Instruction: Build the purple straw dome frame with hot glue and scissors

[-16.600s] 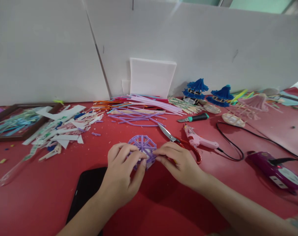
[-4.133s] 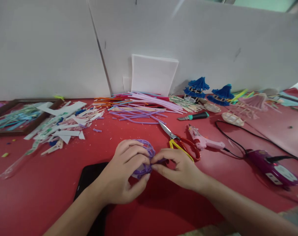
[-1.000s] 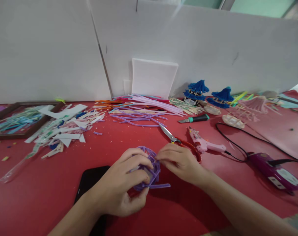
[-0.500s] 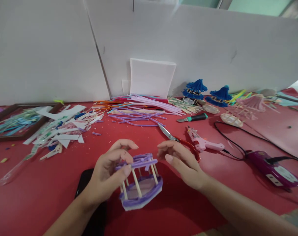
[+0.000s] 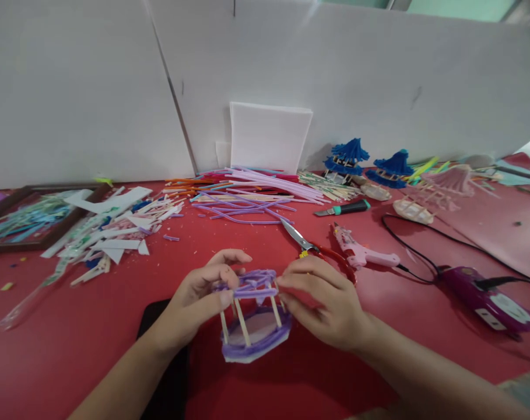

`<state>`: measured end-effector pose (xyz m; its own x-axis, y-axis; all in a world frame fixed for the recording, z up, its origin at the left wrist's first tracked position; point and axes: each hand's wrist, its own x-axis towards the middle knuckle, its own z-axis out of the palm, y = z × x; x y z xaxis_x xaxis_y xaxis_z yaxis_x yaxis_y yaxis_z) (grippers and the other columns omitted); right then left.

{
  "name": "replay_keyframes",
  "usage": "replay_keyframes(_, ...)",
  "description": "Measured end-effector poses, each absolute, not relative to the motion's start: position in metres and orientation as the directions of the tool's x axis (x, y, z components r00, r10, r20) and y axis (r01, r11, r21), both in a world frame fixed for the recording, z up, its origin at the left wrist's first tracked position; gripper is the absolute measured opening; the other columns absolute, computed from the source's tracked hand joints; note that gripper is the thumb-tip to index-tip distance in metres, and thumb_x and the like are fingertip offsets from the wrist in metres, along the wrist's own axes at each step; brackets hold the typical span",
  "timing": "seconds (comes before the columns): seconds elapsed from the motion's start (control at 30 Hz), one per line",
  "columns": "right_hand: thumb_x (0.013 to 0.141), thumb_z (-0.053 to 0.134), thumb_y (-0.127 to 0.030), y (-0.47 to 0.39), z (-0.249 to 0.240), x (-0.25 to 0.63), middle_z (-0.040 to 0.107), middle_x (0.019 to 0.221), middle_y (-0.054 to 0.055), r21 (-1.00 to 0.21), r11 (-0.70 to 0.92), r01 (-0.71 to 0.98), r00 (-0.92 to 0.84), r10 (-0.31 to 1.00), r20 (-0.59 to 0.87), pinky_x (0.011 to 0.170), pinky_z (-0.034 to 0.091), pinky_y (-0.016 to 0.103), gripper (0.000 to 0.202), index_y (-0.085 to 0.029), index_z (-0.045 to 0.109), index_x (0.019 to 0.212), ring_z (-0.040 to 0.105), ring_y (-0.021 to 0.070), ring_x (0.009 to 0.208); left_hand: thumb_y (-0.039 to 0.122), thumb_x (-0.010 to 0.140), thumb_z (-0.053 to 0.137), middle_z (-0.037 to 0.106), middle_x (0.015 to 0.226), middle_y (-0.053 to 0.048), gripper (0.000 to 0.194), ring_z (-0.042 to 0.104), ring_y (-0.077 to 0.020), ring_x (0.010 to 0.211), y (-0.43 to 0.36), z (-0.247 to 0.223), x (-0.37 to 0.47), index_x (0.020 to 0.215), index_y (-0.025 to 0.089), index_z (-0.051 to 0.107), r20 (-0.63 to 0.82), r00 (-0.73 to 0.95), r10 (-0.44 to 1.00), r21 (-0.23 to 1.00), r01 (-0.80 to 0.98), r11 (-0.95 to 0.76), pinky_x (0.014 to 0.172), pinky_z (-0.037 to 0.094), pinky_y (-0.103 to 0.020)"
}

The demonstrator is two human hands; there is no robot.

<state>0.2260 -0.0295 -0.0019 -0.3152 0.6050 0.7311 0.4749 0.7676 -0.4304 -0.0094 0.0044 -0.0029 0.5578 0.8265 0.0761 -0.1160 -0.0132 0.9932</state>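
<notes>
A small purple frame (image 5: 256, 344) with pale stick posts between a purple upper ring and a purple-edged base is held above the red table. My left hand (image 5: 204, 297) grips its upper ring at the left, thumb in front and fingers behind. At the ring's right side, my right hand (image 5: 321, 297) has its fingertips pinched on the frame's edge by a post. The fingertips of that hand are partly hidden behind one another.
Beyond my hands lie open scissors (image 5: 297, 234), a cutter knife (image 5: 344, 208) and a pink glue gun (image 5: 363, 251) with a cable. A dark phone (image 5: 171, 373) is under my left forearm. Purple stems (image 5: 247, 210), scraps (image 5: 120, 233) and blue roofed models (image 5: 346, 160) lie farther back.
My right hand has moved left and closed at the frame's right side. The frame has shifted slightly right and up, its base tilting less, still in my left hand.
</notes>
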Motion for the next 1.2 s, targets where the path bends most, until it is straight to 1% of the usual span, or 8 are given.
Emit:
replay_keyframes(0.1,0.085,0.059,-0.010,-0.031,-0.001,0.223,0.066,0.090,0.007,-0.353,0.789,0.503,-0.344,0.557,0.756,0.074,0.055,0.029,0.020,-0.019,0.062,0.103,0.063,0.0165,0.082,0.045,0.080,0.066,0.047,0.123,-0.004,0.027,0.047,-0.0227,0.113,0.004,-0.005,-0.011,0.074,0.019,0.062,0.074,0.577,0.814,0.995,-0.096,-0.022,0.100,0.035,-0.032)
replay_keyframes(0.33,0.082,0.060,-0.012,-0.035,0.002,0.217,0.068,0.093,0.008,-0.474,0.708,0.525,-0.248,0.659,0.710,0.079,0.057,0.028,0.022,-0.020,0.061,0.103,0.066,0.0177,0.087,0.048,0.080,0.065,0.048,0.125,-0.008,0.030,0.041,-0.0292,0.124,0.006,-0.003,-0.010,0.073,0.019,0.061,0.095,0.608,0.789,0.995,-0.070,-0.066,0.098,0.039,-0.036)
replay_keyframes(0.43,0.082,0.057,-0.011,-0.035,0.000,0.218,0.069,0.095,0.008,-0.479,0.718,0.504,-0.263,0.656,0.707,0.080,0.058,0.030,0.026,-0.021,0.061,0.107,0.067,0.0187,0.089,0.047,0.081,0.065,0.049,0.123,-0.008,0.028,0.046,-0.0272,0.120,0.005,0.000,-0.008,0.074,0.020,0.062,0.092,0.630,0.771,0.994,-0.018,-0.104,0.093,0.043,-0.034)
replay_keyframes(0.6,0.083,0.057,-0.006,-0.038,0.000,0.224,0.072,0.095,0.009,-0.394,0.760,0.517,-0.268,0.581,0.769,0.080,0.058,0.027,0.025,-0.020,0.063,0.103,0.069,0.0170,0.087,0.047,0.081,0.065,0.050,0.120,-0.009,0.029,0.052,-0.0249,0.112,0.004,0.005,-0.004,0.074,0.019,0.062,0.107,0.684,0.722,0.994,-0.069,-0.082,0.090,0.046,-0.035)
replay_keyframes(0.7,0.082,0.061,-0.006,-0.040,0.002,0.228,0.072,0.092,0.009,-0.301,0.797,0.523,-0.312,0.508,0.803,0.078,0.058,0.028,0.020,-0.018,0.065,0.097,0.069,0.0178,0.084,0.048,0.080,0.066,0.051,0.120,-0.009,0.031,0.050,-0.0259,0.116,0.004,0.007,-0.003,0.072,0.019,0.062,0.096,0.701,0.707,0.995,-0.061,-0.075,0.097,0.043,-0.038)
replay_keyframes(0.8,0.082,0.061,-0.008,-0.040,0.002,0.229,0.071,0.091,0.009,-0.269,0.826,0.495,-0.352,0.473,0.808,0.077,0.059,0.030,0.016,-0.018,0.066,0.093,0.068,0.0184,0.082,0.050,0.078,0.067,0.051,0.121,-0.009,0.033,0.048,-0.0272,0.119,0.003,0.008,-0.004,0.071,0.019,0.063,0.093,0.699,0.709,0.995,-0.048,-0.084,0.102,0.038,-0.041)
replay_keyframes(1.0,0.084,0.058,-0.009,-0.039,0.003,0.226,0.069,0.083,0.007,-0.287,0.825,0.487,-0.339,0.481,0.808,0.073,0.059,0.028,0.015,-0.019,0.065,0.093,0.067,0.0168,0.076,0.047,0.080,0.067,0.050,0.121,-0.009,0.028,0.049,-0.0257,0.118,0.002,0.009,-0.003,0.075,0.019,0.064,0.088,0.736,0.671,0.996,-0.045,-0.082,0.101,0.039,-0.039)
replay_keyframes(1.2,0.084,0.057,-0.008,-0.041,0.003,0.227,0.067,0.087,0.005,-0.330,0.782,0.530,-0.316,0.543,0.778,0.073,0.057,0.027,0.021,-0.023,0.065,0.096,0.066,0.0166,0.078,0.048,0.080,0.067,0.050,0.119,-0.009,0.031,0.052,-0.0247,0.114,0.001,0.011,-0.001,0.075,0.019,0.063,0.084,0.739,0.668,0.996,-0.044,-0.076,0.099,0.041,-0.039)
